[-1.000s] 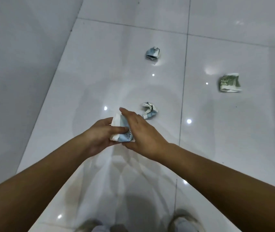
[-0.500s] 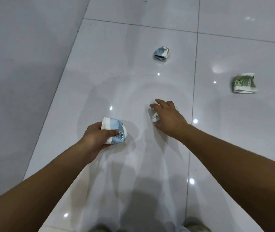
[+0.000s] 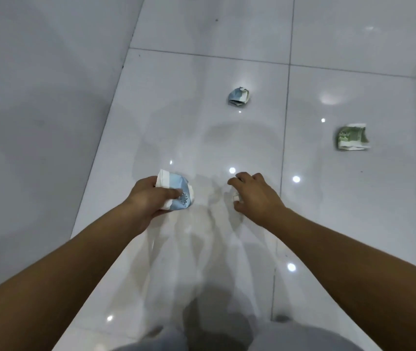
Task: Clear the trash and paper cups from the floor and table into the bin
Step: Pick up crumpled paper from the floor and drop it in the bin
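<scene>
Since a second ago the two hands have split apart: the left hand (image 3: 148,196) now holds the blue-and-white crushed cup (image 3: 176,190) on its own, and the right hand (image 3: 255,196) has gone down to the small crumpled piece (image 3: 236,197) lying just right of that cup. From half a second back, I see the right fingers (image 3: 237,182) curl further over the piece. Only a white sliver of it shows under the palm now.

Left fingers are wrapped round the cup, thumb across its printed side, a firm clutch. Right fingers are bent around the scrap and seem to be pinching it. I judge this pick-up as nearly made, though I can't tell whether the scrap has left the floor (image 3: 189,72) yet.

What it means: one piece is secured and a second is about to be, which would fill both hands. Two more lie beyond the blue-and-white cup: a blue crumpled cup (image 3: 238,96) further out and a little right, and a green crumpled cup (image 3: 351,137) well off to the right. Both lie untouched on the floor.

Hard to make out: most of the scrap is hidden by the right hand. No bin is in view anywhere, and no tabletop either, so I can't say how far the carry is. Along the bottom edge there's grey clothing, cut off and blurred. Left of the cup stands a plain grey wall (image 3: 37,110).
</scene>
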